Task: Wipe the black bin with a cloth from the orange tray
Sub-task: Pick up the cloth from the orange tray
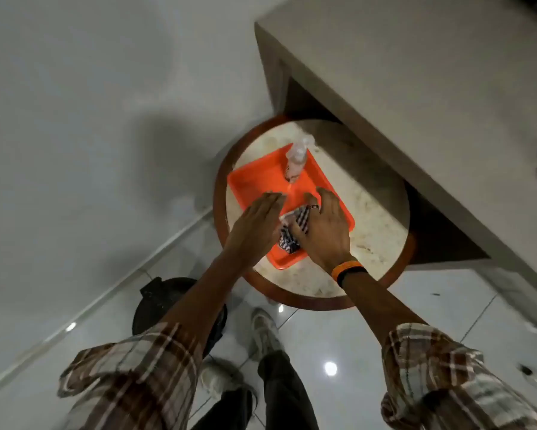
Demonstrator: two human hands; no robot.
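Both hands hover over the striped cloth (pixel 292 232) in the orange tray (pixel 255 184): right hand (pixel 320 226) grasping it, left hand (pixel 256 225) flat, empty; lifting should clear the spray bottle (pixel 296 161).

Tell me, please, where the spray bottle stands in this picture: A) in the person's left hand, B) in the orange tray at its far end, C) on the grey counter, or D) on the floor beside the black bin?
B: the spray bottle stands inside the orange tray at its far end, beyond both hands, which are over the striped cloth at the near end.
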